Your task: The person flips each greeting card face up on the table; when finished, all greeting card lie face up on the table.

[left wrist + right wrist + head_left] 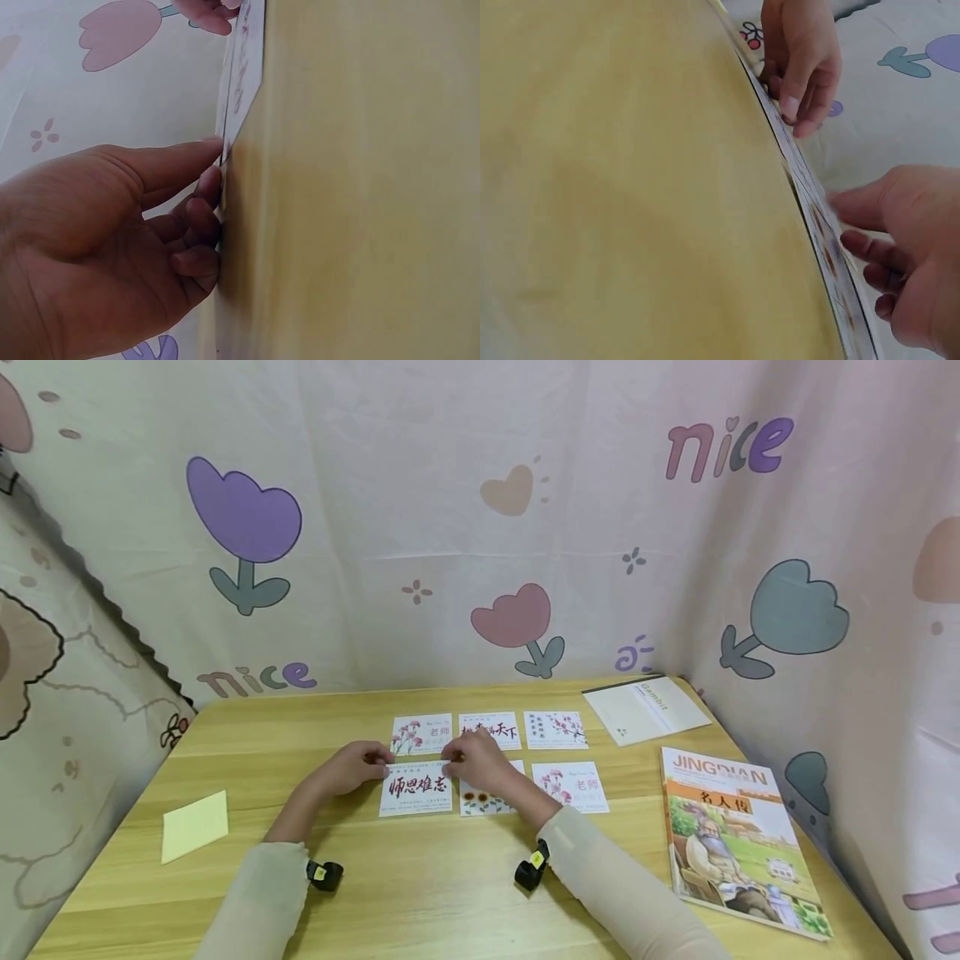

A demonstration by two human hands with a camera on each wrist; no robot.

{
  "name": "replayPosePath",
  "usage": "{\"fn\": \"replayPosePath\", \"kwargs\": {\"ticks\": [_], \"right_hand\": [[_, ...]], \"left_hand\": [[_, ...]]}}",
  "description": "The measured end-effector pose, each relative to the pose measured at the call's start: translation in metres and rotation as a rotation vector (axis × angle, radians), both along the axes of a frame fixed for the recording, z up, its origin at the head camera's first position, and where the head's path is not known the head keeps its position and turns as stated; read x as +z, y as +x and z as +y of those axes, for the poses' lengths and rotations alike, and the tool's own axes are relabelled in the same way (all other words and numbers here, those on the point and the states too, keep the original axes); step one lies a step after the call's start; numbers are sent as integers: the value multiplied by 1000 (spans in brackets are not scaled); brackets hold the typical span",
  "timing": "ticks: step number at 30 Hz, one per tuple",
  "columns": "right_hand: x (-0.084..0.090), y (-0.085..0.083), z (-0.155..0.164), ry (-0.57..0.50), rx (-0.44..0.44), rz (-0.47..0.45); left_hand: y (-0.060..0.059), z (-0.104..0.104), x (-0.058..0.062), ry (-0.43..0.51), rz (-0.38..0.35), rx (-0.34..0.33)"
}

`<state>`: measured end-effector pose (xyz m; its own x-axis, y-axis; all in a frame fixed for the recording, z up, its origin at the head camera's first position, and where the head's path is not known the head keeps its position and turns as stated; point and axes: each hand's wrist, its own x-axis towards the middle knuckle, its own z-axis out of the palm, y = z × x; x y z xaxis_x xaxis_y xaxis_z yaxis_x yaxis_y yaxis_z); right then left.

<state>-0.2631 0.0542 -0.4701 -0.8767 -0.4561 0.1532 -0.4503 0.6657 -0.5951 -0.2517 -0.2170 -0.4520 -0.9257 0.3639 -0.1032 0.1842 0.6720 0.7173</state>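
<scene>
1. 6 cards lie in 2 rows of 3 on the wooden worktop (420,877), near its far edge.
2. The left hand (347,768) sits at the upper left corner of the front-left card, the calligraphy card (416,788), with red brush characters on white; its fingers are curled and its fingertips (212,182) touch the card's edge, thumb above it, in what looks like a pinch.
3. The right hand (477,760) rests at the same card's upper right corner, partly covering the sunflower card (483,800) in the middle of the front row; its fingers (866,244) are loosely bent close to the card edges, but whether they actually pinch one cannot be told.
4. The calligraphy card lies flat between the 2 hands, just in front of the back-left flower card (422,734).
5. At the right of the worktop a picture book (738,839) with a seated bearded figure on its cover lies near the edge, with a white booklet (647,709) behind it.
6. A pale yellow note (195,825) lies well apart on the left side.
7. Both forearms wear light sleeves, each with a small black device at the wrist.
</scene>
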Motion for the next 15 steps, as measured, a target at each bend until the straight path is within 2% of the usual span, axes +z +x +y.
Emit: {"fn": "replayPosePath", "kwargs": {"ticks": [4, 6, 9, 15], "right_hand": [[12, -2, 8, -106, -27, 9], [21, -1, 12, -166, -48, 21], [33, 1, 16, -212, -65, 63], [59, 5, 28, -267, -94, 138]], "left_hand": [[3, -1, 8, 46, -25, 11], [3, -1, 12, 68, -55, 31], [5, -1, 18, 81, -58, 72], [11, 2, 32, 92, 44, 146]]}}
